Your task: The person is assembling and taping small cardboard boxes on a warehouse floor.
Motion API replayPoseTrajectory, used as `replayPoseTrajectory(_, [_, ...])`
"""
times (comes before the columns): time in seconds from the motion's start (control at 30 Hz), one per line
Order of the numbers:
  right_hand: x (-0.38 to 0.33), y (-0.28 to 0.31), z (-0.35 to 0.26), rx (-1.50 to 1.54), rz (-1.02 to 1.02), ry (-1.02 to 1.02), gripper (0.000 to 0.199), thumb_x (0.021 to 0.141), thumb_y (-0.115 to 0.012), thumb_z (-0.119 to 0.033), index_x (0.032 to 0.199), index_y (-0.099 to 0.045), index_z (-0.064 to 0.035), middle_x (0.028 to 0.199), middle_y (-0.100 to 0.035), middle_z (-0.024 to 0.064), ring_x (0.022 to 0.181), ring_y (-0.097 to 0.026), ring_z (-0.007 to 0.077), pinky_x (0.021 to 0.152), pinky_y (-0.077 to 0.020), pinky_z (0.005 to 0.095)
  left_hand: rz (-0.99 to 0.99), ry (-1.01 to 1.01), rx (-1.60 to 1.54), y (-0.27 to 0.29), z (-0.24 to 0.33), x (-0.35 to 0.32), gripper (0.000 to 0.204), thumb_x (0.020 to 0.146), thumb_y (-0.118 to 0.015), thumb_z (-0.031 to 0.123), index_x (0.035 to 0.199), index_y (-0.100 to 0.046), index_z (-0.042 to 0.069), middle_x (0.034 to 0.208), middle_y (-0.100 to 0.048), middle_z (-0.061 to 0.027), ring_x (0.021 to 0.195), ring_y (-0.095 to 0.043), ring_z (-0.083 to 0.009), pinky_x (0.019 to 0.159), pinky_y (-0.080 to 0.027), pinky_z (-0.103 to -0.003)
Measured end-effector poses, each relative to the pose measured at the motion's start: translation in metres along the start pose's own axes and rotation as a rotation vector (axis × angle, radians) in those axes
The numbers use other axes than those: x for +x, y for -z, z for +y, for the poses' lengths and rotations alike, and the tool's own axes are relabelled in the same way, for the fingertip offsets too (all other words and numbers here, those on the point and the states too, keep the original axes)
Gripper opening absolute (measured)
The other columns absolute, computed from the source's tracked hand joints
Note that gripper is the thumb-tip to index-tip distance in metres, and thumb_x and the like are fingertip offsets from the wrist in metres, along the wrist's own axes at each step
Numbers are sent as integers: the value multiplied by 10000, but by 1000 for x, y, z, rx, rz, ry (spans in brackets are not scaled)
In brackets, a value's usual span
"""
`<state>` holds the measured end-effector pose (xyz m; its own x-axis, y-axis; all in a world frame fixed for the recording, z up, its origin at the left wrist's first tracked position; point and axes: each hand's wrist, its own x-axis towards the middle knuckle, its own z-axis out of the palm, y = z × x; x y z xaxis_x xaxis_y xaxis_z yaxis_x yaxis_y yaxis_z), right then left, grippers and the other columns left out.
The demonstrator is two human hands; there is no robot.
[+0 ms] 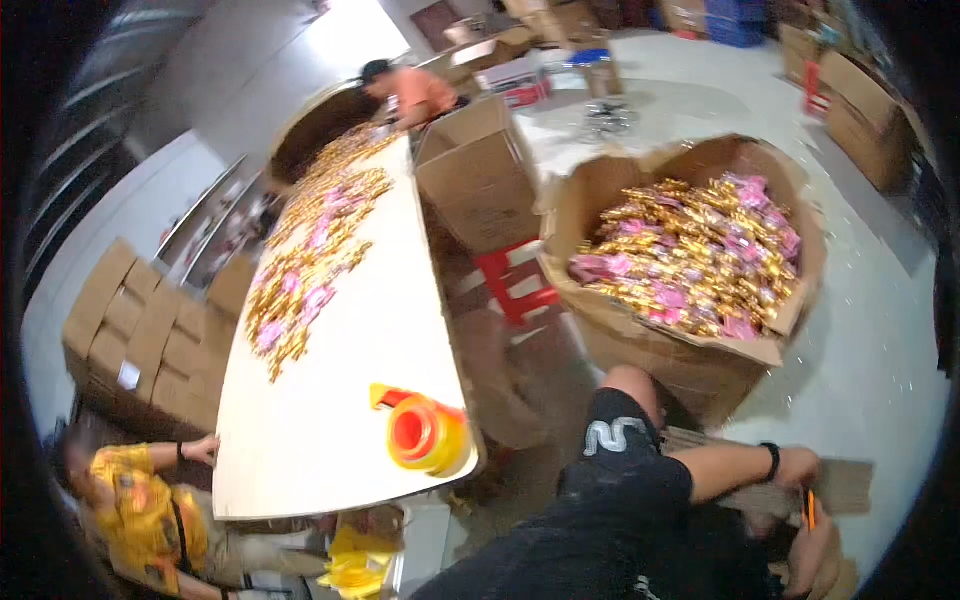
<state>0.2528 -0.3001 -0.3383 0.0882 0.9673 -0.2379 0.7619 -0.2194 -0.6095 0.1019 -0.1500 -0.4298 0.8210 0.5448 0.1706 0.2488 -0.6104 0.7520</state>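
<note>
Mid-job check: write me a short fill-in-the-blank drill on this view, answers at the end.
1. The camera wearer's left hand has a ____ band at its wrist.
2. The thin object just below that hand in the picture is ____ in colour.
3. The yellow container stands on the ____.
4. Gold and pink pieces lie in a large open ____ box.

Answers: black; orange; table; cardboard

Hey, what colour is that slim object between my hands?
The slim object is orange, seen best in the head view.
</note>
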Motion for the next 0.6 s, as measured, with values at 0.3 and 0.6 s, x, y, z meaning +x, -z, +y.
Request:
replayPoseTrajectory(0.3, [24,40,-29,-86,-194,252,331,936,-467,-92,1215,-621,-2,985,-683,219,870,-632,344,770,-489,402,-110,74,68,-26,-25,35,171,685,-716,180,821,-731,76,835,-693,-153,821,-660,-320,735,-515,-398])
replayPoseTrajectory(0.6, [28,31,-45,-207,-246,161,361,990,-437,-198,1262,-587,-16,1102,-654,199,968,-606,329,828,-472,397,-94,4,129,-36,-52,35,204,727,-705,263,834,-737,93,843,-693,-164,840,-660,-324,749,-509,-417])
